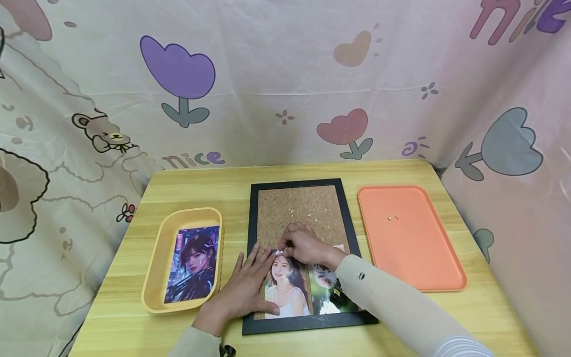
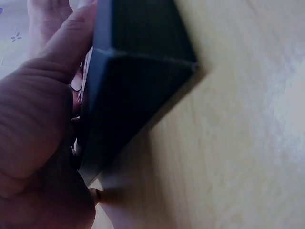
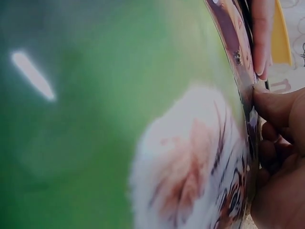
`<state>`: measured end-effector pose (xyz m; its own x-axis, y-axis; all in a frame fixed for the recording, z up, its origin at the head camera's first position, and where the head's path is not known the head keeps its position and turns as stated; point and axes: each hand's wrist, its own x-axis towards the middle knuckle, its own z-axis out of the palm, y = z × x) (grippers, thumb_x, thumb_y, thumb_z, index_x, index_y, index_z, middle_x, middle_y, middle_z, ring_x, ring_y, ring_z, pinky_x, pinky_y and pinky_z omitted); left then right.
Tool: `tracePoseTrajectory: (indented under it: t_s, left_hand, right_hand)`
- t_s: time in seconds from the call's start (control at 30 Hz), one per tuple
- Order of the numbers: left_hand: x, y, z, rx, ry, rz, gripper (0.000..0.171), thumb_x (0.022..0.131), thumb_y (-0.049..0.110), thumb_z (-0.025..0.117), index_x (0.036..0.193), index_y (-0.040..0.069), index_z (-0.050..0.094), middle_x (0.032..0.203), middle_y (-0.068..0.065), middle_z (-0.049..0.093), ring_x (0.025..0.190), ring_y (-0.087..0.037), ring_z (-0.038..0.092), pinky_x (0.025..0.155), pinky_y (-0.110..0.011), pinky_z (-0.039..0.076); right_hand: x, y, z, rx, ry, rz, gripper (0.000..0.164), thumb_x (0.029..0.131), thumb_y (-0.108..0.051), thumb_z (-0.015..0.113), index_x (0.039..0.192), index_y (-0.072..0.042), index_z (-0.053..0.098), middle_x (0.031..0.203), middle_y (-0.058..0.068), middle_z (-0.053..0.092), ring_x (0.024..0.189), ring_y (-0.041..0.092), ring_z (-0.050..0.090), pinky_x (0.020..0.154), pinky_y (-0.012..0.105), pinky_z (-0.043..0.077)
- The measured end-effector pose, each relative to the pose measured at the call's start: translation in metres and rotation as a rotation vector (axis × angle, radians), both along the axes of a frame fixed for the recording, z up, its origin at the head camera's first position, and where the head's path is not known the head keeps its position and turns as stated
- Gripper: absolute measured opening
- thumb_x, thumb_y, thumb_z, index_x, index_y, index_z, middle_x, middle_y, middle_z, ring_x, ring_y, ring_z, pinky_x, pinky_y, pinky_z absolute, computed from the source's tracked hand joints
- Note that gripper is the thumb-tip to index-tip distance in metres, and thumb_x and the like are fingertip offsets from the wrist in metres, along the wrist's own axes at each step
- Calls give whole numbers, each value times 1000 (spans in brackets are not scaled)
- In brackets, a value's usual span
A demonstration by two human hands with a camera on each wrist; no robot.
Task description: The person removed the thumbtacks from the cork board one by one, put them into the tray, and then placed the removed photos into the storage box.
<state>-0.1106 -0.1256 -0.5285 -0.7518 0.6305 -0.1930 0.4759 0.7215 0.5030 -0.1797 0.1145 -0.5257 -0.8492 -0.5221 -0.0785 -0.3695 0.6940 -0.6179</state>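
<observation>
A cork board [image 1: 294,203] in a black frame [image 1: 308,325] lies on the table. Two photos overlie its lower half: a portrait photo [image 1: 292,297] and, to its right, a photo of a striped animal [image 1: 323,287] on green. My left hand [image 1: 245,287], fingers straight, presses along the portrait's left side, its thumb near the lower edge. At the portrait's top edge my right hand [image 1: 305,245] pinches a small shiny pushpin [image 1: 279,253], mostly hidden by the fingertips. In the right wrist view, the thumb [image 3: 274,105] bears down beside the left fingertip [image 3: 260,67].
On the left, a yellow tray [image 1: 153,277] holds a purple-blue illustrated picture [image 1: 192,265]. An orange tray [image 1: 415,248] on the right has a few tiny shiny pieces [image 1: 392,218] on it. More small shiny bits [image 1: 312,213] dot the upper cork. A printed curtain [image 1: 267,74] hangs behind the table.
</observation>
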Motion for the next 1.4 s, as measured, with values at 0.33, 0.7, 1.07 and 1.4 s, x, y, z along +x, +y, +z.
tracePoseTrajectory:
  t_s: [0.33,0.7,1.07,1.4]
  left_hand:
    - [1,-1,1,4,-9,5,131,70,75,83,169,14,24,178,-6,16,165,-33,-8,127,-70,-1]
    - [1,0,1,5,-20,11,131,69,76,82,169,15,24,178,-6,16,165,-32,-8,127,-70,-2]
    - [1,-1,0,4,-4,9,132,69,77,82,169,15,24,178,-5,16,165,-32,-7,127,-70,-1]
    - [1,0,1,9,-4,10,133,68,76,83,169,14,24,177,-7,17,165,-33,-7,127,-70,-1]
  right_hand:
    - [2,2,-1,-45,-19,-17,7,97,-14,75,95,-21,75,102,-7,60,114,20,53,112,49,35]
    - [3,4,-2,-89,-19,9,8,96,-16,78,100,-23,79,104,-9,62,110,16,53,106,47,37]
    - [2,4,-4,-99,-3,11,8,96,-17,78,100,-23,82,104,-9,63,113,17,55,107,47,38]
    - [3,3,-6,-97,24,-6,6,97,-23,78,99,-25,82,100,-12,62,108,13,54,104,44,39]
